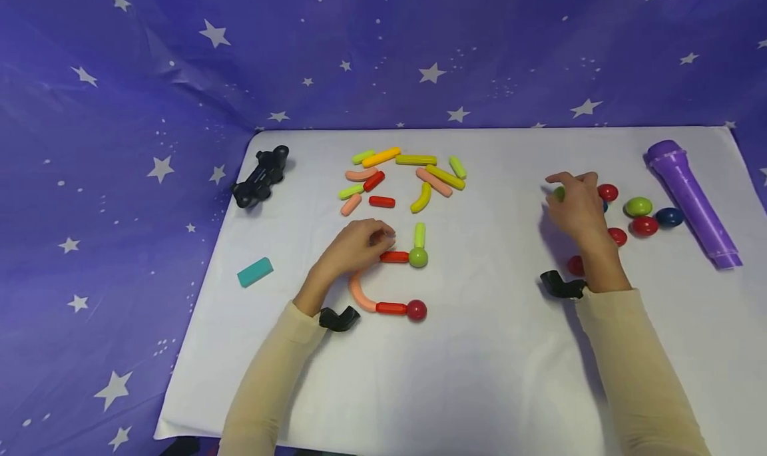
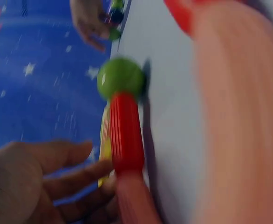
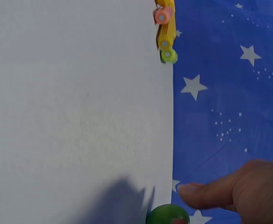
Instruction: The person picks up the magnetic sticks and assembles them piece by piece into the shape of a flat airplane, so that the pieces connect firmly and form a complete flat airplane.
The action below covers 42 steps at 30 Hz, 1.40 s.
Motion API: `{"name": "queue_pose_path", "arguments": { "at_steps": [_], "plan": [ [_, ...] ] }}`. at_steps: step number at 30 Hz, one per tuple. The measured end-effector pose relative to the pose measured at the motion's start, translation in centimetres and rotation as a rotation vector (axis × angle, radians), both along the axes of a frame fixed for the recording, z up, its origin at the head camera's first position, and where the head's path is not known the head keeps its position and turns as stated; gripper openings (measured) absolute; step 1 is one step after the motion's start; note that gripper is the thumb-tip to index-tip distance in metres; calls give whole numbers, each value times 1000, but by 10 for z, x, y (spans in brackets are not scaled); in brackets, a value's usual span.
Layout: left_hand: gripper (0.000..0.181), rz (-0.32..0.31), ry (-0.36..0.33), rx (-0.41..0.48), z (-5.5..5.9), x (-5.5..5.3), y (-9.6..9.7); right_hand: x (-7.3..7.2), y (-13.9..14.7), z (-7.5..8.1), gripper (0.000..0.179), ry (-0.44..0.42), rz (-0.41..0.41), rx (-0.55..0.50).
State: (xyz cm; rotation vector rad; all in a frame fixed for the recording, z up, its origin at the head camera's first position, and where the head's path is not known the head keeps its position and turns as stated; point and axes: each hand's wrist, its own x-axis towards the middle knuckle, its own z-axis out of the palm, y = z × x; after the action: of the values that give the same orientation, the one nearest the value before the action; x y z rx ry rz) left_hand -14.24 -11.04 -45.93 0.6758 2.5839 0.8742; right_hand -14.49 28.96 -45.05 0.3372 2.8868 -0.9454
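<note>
In the head view my left hand (image 1: 359,244) is by the figure of joined toy pieces, its fingers loosely bent at a red stick (image 1: 394,257). The left wrist view shows fingertips right beside the stick, the thumb apart from it. A green ball (image 1: 418,257) joins that stick to a lime stick (image 1: 420,234). Below, a curved pink stick (image 1: 359,293) runs to another red stick (image 1: 391,308) and a red ball (image 1: 416,310). My right hand (image 1: 576,208) is spread over a green ball (image 3: 167,214), with a fingertip at the ball and the thumb apart.
Several loose coloured sticks (image 1: 416,160) lie at the back centre. Beyond my right hand are red, blue and green balls (image 1: 638,207) and a purple tube (image 1: 695,203). A teal block (image 1: 255,272) and a black knobbed object (image 1: 261,176) lie on the left.
</note>
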Motion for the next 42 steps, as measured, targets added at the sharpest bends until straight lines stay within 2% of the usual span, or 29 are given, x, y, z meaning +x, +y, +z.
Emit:
{"name": "queue_pose_path", "arguments": {
  "at_steps": [6, 8, 11, 17, 25, 32, 42],
  "plan": [
    [28, 78, -23, -74, 2, -7, 41, 3, 10, -7, 42, -8, 24, 71],
    [31, 102, -45, -97, 2, -8, 49, 4, 8, -8, 41, 3, 42, 84],
    [35, 136, -58, -126, 2, -8, 55, 4, -3, -6, 41, 37, 84, 41],
    [33, 158, -68, -106, 0, -7, 57, 0, -53, -4, 40, 63, 242, -167],
    [31, 186, -98, 44, -6, -6, 52, -12, -118, -18, 38, 23, 415, -341],
    [27, 206, -104, 110, -8, -3, 52, -17, -135, -29, 38, 2, 483, -381],
    [28, 201, -111, 95, -9, -5, 51, -20, -145, -27, 36, 9, 513, -364]
  ]
}}
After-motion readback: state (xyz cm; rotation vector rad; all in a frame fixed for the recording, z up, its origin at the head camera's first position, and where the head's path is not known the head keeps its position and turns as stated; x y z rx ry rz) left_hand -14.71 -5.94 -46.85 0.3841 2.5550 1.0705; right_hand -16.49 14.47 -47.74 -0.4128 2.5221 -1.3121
